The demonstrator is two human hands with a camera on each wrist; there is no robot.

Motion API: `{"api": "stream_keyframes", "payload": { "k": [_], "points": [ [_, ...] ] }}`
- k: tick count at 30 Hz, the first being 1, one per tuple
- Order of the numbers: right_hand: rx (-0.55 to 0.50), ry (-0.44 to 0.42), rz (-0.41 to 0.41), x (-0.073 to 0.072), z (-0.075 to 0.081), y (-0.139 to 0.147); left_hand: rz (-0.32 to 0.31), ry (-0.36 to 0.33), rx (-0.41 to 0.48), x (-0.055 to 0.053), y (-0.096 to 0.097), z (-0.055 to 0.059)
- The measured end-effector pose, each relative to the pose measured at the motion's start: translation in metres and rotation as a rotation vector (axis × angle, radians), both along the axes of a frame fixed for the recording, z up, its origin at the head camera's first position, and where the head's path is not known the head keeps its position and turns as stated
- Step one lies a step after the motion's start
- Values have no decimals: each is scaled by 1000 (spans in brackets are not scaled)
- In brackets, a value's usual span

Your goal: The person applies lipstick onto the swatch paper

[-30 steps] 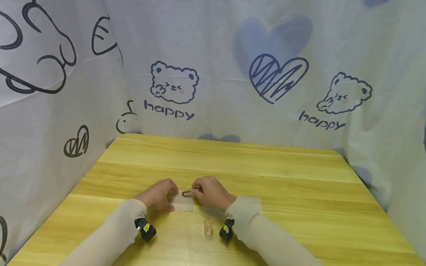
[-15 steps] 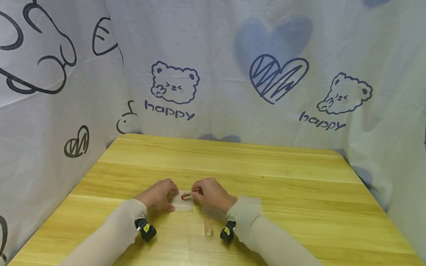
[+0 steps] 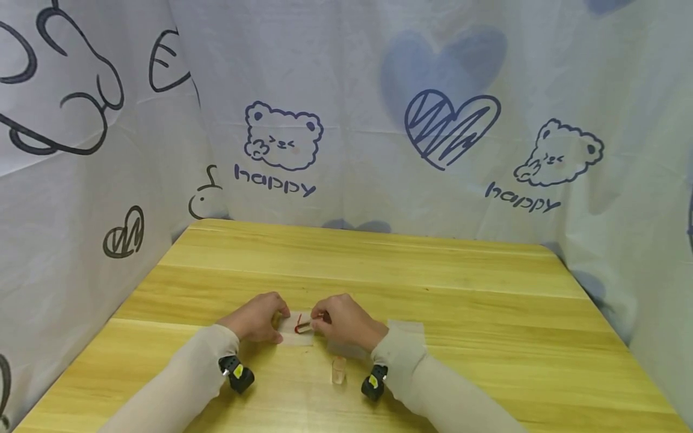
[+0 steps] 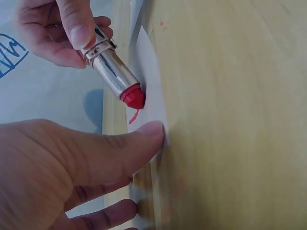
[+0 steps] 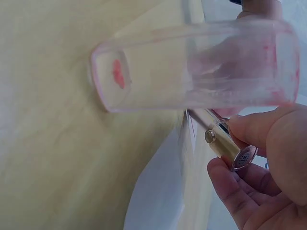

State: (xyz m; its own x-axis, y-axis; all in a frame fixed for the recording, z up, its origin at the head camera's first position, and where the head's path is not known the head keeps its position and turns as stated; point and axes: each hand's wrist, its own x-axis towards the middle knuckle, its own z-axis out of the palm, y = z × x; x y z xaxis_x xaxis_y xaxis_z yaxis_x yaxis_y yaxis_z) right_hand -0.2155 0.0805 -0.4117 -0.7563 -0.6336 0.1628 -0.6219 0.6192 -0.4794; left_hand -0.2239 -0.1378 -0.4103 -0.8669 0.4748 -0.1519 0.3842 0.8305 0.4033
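My right hand point(image 3: 346, 322) pinches a lipstick point(image 4: 115, 73) by its base, the shiny metal tube slanting down. Its red tip point(image 4: 135, 97) is at a small white sheet of paper point(image 3: 295, 339), where a short red stroke point(image 4: 134, 117) shows. My left hand point(image 3: 258, 317) rests at the paper's left side, thumb straight on its near edge and fingers at the far edge. Nearer to me a clear lipstick cap point(image 3: 338, 371) stands upright on the table. The right wrist view shows that cap close up, with red smears inside, in front of the lipstick's gold base point(image 5: 223, 146).
More thin pale paper point(image 3: 408, 328) lies to the right, partly behind my right sleeve, and another piece is under my right wrist. The wooden table point(image 3: 379, 258) ends at a white cloth backdrop point(image 3: 357, 192) with drawings. A camera is strapped to each wrist.
My right hand has drawn the lipstick a little toward me across the paper, and a red stroke now shows behind the tip. My left hand and the cap have stayed put.
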Motion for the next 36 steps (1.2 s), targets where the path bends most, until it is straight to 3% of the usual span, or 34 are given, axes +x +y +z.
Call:
{"api": "stream_keyframes", "payload": {
  "k": [9, 27, 36],
  "points": [
    [22, -72, 7, 7, 3, 1, -3, 15, 4, 1, 0, -1],
    [15, -60, 49, 10, 5, 5, 8, 25, 20, 1, 1, -4],
    [-55, 4, 77, 6, 16, 17, 5, 26, -17, 0, 3, 0]
  ]
}}
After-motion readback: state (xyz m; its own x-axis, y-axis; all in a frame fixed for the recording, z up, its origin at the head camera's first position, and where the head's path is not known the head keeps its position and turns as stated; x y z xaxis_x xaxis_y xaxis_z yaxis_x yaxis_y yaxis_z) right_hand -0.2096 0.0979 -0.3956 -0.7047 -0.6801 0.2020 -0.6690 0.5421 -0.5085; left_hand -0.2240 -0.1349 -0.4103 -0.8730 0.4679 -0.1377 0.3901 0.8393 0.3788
